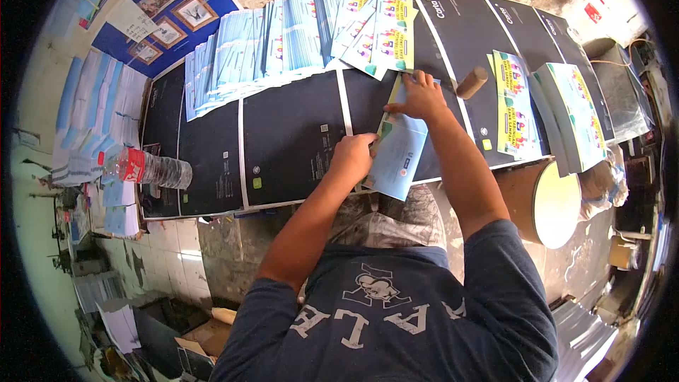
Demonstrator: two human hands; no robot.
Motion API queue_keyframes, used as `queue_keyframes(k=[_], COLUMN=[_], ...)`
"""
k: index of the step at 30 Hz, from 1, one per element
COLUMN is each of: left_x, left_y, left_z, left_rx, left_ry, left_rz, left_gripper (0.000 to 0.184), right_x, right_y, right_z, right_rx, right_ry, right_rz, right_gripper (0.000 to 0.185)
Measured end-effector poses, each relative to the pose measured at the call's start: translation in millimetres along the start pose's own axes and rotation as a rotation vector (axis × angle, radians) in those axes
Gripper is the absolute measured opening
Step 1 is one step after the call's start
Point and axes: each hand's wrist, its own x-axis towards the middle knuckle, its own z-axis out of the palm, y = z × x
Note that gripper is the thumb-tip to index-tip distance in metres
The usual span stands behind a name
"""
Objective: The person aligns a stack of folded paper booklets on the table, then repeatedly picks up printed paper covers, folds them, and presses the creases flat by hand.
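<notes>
A light-blue printed booklet (400,159) lies slanted on the black table in front of me, its lower corner reaching over the front edge. My left hand (351,158) is closed at the booklet's left edge, its fingers curled and the thumb side against the paper. On the upper part rests my right hand (421,99), thumb stretched out to the left and fingers spread towards the far end. Just beyond it are several fanned yellow-and-blue booklets (394,32). A short wooden cylinder (472,83) stands to the right of my right hand.
Long rows of stacked booklets (290,35) fill the table's back left. A small pile (515,102) and a thicker stack (576,113) lie at the right. A water bottle (152,168) lies near the left end. A round drum (555,205) stands below the front edge.
</notes>
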Motion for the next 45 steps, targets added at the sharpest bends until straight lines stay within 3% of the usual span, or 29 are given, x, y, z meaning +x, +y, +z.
queue_keyframes(k=[2,9,12,14,15,17,21,25,28,30,31,33,35,36,37,39,40,41,42,44,45], left_x=[2.1,10.8,18.6,34.0,38.3,50.0,55.2,52.8,51.8,51.0,52.4,50.3,49.7,49.0,49.3,50.3,49.5,50.2,49.7,50.1,50.8], left_y=[4.4,-0.6,15.0,10.3,4.9,-9.3,-9.9,9.6,15.7,8.2,9.0,7.9,8.3,11.0,12.8,11.7,9.0,6.4,5.8,10.2,9.3], left_z=[-2.1,-2.0,-19.7,-26.6,-27.4,-24.7,-20.8,-31.2,-34.2,-27.5,-27.3,-26.0,-23.6,-24.0,-25.3,-26.7,-26.2,-25.6,-26.3,-28.3,-26.9], left_rx=[0.149,0.175,0.440,0.632,0.634,0.577,0.607,0.685,0.754,0.740,0.734,0.744,0.778,0.778,0.776,0.763,0.747,0.732,0.725,0.713,0.710], left_ry=[-0.091,-0.162,-0.304,-0.348,-0.347,-0.281,-0.309,-0.396,-0.409,-0.379,-0.375,-0.382,-0.377,-0.394,-0.409,-0.404,-0.407,-0.409,-0.413,-0.425,-0.436], left_rz=[0.001,0.042,0.058,0.371,0.376,0.651,0.667,0.627,0.595,0.568,0.569,0.558,0.567,0.538,0.505,0.509,0.514,0.518,0.510,0.495,0.493], left_gripper=[0.034,0.036,0.043,0.058,0.058,0.069,0.077,0.080,0.082,0.084,0.084,0.087,0.088,0.089,0.089,0.089,0.089,0.089,0.089,0.088,0.088], right_x=[-1.0,2.4,2.0,1.0,2.3,5.3,4.1,2.2,-26.9,-43.1,-51.8,-39.9,-11.0,-20.8,-18.3,-11.6,-15.4,-22.4,-57.4,-101.4,-115.0], right_y=[-2.3,-5.9,-6.7,-5.9,-4.6,-1.3,2.7,12.4,29.7,52.5,59.4,86.0,118.9,113.4,115.1,116.8,112.6,107.8,79.8,42.6,26.3], right_z=[-0.8,-0.3,-0.6,0.8,3.8,8.2,15.8,30.9,7.2,14.2,-1.7,-9.2,0.3,-22.9,-22.4,-10.7,1.9,16.8,3.8,13.1,25.9], right_rx=[-0.015,-0.039,-0.041,-0.039,-0.043,-0.040,-0.034,0.161,0.485,0.523,0.537,0.545,0.566,1.000,1.002,1.378,1.414,1.246,1.474,1.410,1.556], right_ry=[0.011,-0.033,-0.027,-0.016,-0.010,0.004,0.013,0.170,0.317,0.788,0.893,1.162,1.126,0.738,0.745,0.663,0.709,0.743,0.530,0.456,0.441], right_rz=[0.001,0.018,0.011,0.013,0.006,0.014,-0.012,0.044,-0.089,0.013,0.207,0.374,0.290,0.331,0.326,0.199,0.145,0.069,0.101,0.081,0.013], right_gripper=[0.118,0.118,0.117,0.116,0.115,0.115,0.106,0.087,0.071,0.061,0.067,0.071,0.067,0.049,0.049,0.032,0.023,0.022,0.022,0.021,0.020])
